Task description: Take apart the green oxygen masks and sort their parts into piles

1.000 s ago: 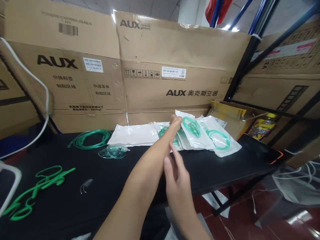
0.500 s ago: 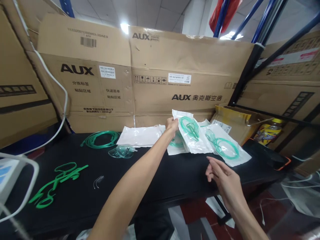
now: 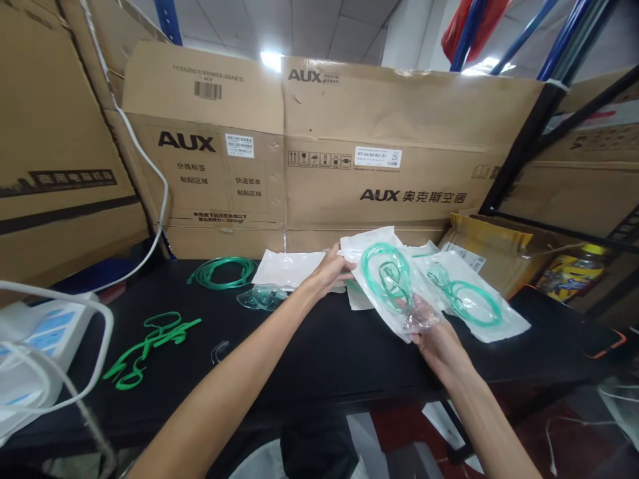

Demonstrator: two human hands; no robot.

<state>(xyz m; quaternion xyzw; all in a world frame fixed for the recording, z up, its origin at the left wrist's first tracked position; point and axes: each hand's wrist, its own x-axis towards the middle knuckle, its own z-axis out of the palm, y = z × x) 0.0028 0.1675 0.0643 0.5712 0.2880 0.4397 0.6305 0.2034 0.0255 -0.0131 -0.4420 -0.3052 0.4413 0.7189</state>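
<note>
A clear-and-white pouch holds coiled green tubing and what looks like an oxygen mask, tilted above the black tabletop. Its upper left corner is pinched in my left hand. My right hand grips the lower right end, its fingers partly behind the clear film. Just right of this lies a second oxygen mask pouch, flat on the table. Part of another pouch shows beneath the held one. Behind my left wrist sits a white packet, and a loose clear green mask is near my left forearm.
Coiled green tubing, a green strap and a small clear curved piece lie on the left of the black table. Cardboard boxes wall the back. A white device with cables stands far left.
My right hand has come up and taken hold of the pouch's lower end. The pouch has been drawn closer, still in my left hand. The view has shifted left.
</note>
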